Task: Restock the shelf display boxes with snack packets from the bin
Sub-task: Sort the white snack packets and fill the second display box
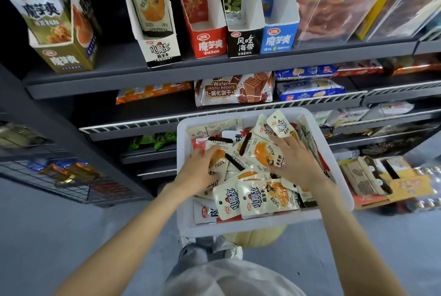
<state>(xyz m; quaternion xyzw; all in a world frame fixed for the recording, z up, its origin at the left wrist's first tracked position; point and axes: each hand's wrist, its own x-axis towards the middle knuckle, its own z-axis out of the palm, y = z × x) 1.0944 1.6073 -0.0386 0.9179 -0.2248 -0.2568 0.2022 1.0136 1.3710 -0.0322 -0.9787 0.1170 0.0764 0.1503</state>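
A white plastic bin (338, 176) sits in front of the shelves, heaped with several small cream and orange snack packets (265, 196) and some red ones. My left hand (198, 170) reaches into the bin's left side and its fingers curl round a cream packet (217, 159). Further right, my right hand (296, 159) lies with spread fingers on the pile, its fingertips touching an upright cream packet (281, 125). On the top shelf stand open display boxes: olive (69, 57), white (162, 50), red (210, 43), black (243, 43) and blue (278, 39).
Clear plastic tubs (334, 7) of snacks stand at the top shelf's right end. Lower shelves hold wafer biscuit bags (233, 88) and blue packs (310, 88). A cardboard carton (372, 176) lies on the floor at the right, a wire rack (59, 176) at the left.
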